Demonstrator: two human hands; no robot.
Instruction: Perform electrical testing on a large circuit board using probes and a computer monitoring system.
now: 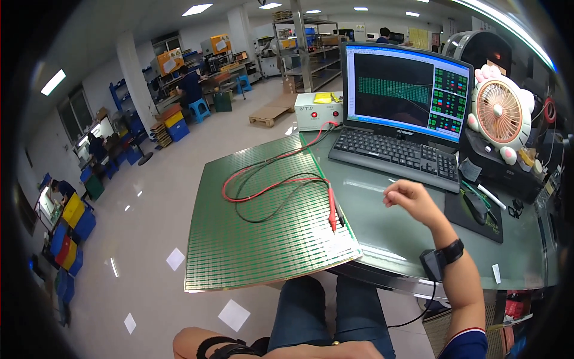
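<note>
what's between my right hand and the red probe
Head view: from your right hand, bare tabletop, then the edge of the green panel, where the black probe lies close beside the red probe.

A white cat-shaped fan (501, 113) with a pink bow stands at the right of the counter (382, 230), beyond a black mouse (475, 207) on a dark mouse pad (491, 232). Farther off, a wooden pallet (272, 112) lies near metal shelving (323, 57); blue stools (200, 109) stand beyond.

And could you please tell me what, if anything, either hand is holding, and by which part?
The right hand holds nothing visible, its fingers loosely curled; for the left hand, at the lower edge, I cannot tell.
</note>
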